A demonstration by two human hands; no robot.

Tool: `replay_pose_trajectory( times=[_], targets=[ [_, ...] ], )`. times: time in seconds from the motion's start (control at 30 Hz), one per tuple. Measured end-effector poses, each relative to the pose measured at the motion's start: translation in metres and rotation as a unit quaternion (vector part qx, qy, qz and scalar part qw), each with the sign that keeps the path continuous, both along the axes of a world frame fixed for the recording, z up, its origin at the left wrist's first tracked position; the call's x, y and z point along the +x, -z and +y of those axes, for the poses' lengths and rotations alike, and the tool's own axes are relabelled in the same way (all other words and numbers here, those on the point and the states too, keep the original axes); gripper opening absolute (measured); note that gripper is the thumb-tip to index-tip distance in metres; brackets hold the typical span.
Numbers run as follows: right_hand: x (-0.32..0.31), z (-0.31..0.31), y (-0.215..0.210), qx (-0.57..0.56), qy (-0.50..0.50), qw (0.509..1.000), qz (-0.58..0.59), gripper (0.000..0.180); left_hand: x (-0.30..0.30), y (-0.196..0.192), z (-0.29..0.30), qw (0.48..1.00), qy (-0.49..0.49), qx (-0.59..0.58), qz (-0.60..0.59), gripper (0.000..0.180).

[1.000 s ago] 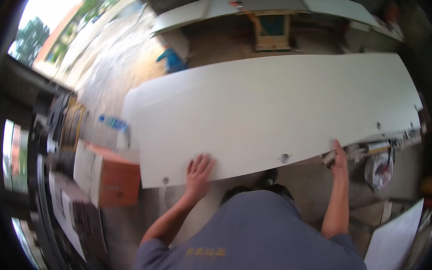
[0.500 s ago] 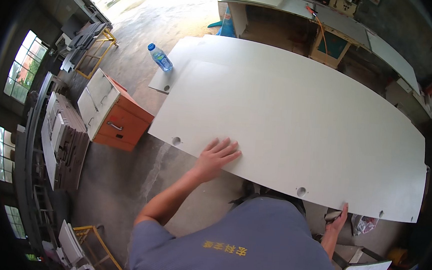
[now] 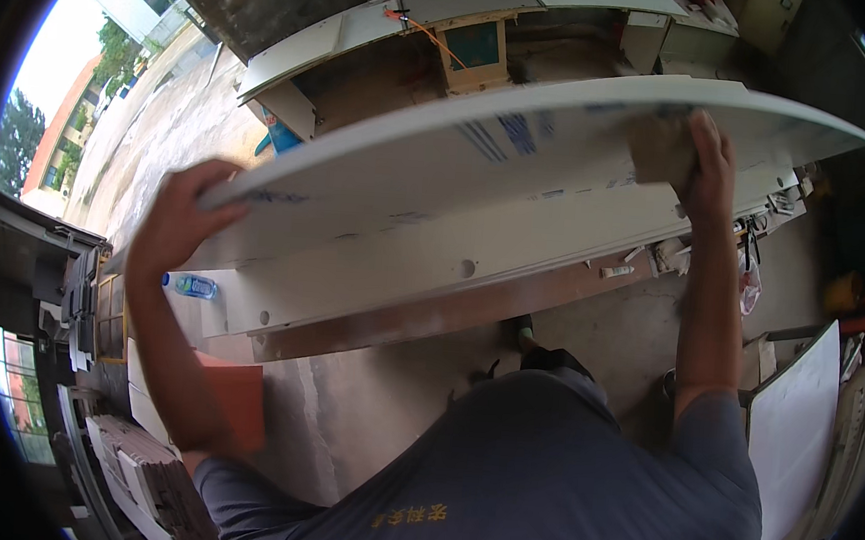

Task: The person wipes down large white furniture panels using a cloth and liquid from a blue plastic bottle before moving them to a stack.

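I hold a long white board (image 3: 440,160) raised and tilted in front of me. My left hand (image 3: 180,222) grips its left end, fingers curled over the edge. My right hand (image 3: 706,159) grips the board near its right end. Under the lifted board lies another white panel (image 3: 422,269) with small round holes, resting on a brown wooden strip (image 3: 429,315). My grey shirt (image 3: 518,477) fills the lower part of the view.
A clear plastic bottle (image 3: 191,285) lies left of the lower panel. An orange cabinet (image 3: 238,402) stands at lower left beside stacked boards (image 3: 138,460). A workbench with white panels (image 3: 451,10) runs along the back. A white sheet (image 3: 792,436) leans at right on the concrete floor.
The board lay flat under both hands before. Now both hands have lifted it up and tilted it, showing a second panel beneath. The head view has swung.
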State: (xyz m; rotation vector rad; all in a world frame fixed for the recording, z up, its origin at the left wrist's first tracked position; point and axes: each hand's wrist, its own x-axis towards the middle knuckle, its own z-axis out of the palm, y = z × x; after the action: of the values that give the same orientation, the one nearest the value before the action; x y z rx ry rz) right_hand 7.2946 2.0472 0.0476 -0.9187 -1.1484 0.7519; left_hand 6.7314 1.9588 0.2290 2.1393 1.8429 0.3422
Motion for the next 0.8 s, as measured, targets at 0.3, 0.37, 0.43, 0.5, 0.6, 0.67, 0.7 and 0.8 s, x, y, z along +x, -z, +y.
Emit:
replay_pose_trajectory(
  times=[0.3,0.37,0.43,0.5,0.6,0.67,0.7,0.8],
  targets=[
    [0.064,0.094,0.077,-0.213,0.039,0.932,0.29,0.044,0.113,0.074,0.255,0.941,-0.029,0.313,0.13,0.056],
    [0.095,0.088,0.104,-0.239,0.067,0.899,0.36,0.042,0.106,0.094,0.304,0.956,-0.037,0.28,0.079,0.062],
    [0.12,0.094,0.124,-0.24,0.077,0.899,0.357,0.039,0.096,0.101,0.339,0.967,-0.043,0.231,0.1,0.064],
    [0.151,0.09,0.162,-0.182,0.177,0.961,0.107,0.039,0.097,0.125,0.363,0.978,-0.041,0.186,0.085,0.062],
    [0.149,0.109,0.16,-0.189,0.203,0.947,-0.159,0.038,0.096,0.183,0.393,0.987,-0.015,0.156,0.029,0.052],
    [0.128,0.129,0.157,-0.119,0.195,0.88,-0.416,0.041,0.085,0.244,0.402,0.992,0.041,0.123,0.005,0.047],
    [0.133,0.141,0.16,-0.135,0.184,0.874,-0.429,0.042,0.101,0.263,0.401,0.991,0.024,0.13,0.012,0.049],
    [0.167,0.185,0.179,-0.161,0.159,0.825,-0.517,0.047,0.123,0.315,0.373,0.989,0.061,0.108,0.079,0.066]
  ],
)
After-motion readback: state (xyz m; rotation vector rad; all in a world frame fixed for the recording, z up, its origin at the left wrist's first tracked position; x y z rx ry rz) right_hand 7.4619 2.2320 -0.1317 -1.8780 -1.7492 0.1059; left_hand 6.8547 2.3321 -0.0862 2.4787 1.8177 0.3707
